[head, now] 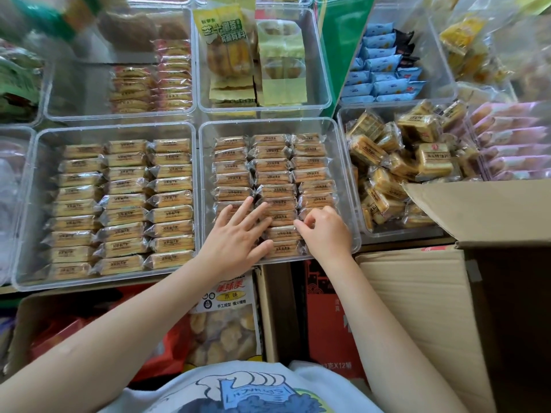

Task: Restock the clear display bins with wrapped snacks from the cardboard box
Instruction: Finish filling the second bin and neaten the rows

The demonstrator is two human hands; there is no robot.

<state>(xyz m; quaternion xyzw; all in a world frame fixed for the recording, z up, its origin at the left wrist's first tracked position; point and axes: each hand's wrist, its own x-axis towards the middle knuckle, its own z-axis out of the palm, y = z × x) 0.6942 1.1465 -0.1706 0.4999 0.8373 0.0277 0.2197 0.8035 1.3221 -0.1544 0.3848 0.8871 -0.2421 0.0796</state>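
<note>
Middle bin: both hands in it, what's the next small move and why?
Probably seat the snack pack flat in the right column. The right hand pinches it near the middle bin's front, and the left hand lies flat on neighbouring packs, steadying the rows.

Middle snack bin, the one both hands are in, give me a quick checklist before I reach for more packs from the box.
1. Left hand free: ok, lies flat on the packs, fingers straight.
2. Right hand free: not ok, fingers pinch a wrapper edge.
3. Rows in middle bin tidy: ok, three neat columns.
4. Room left in bin: cannot tell, hands cover the near corners.
5. Cardboard box open: ok, flap up; contents unseen.
</note>
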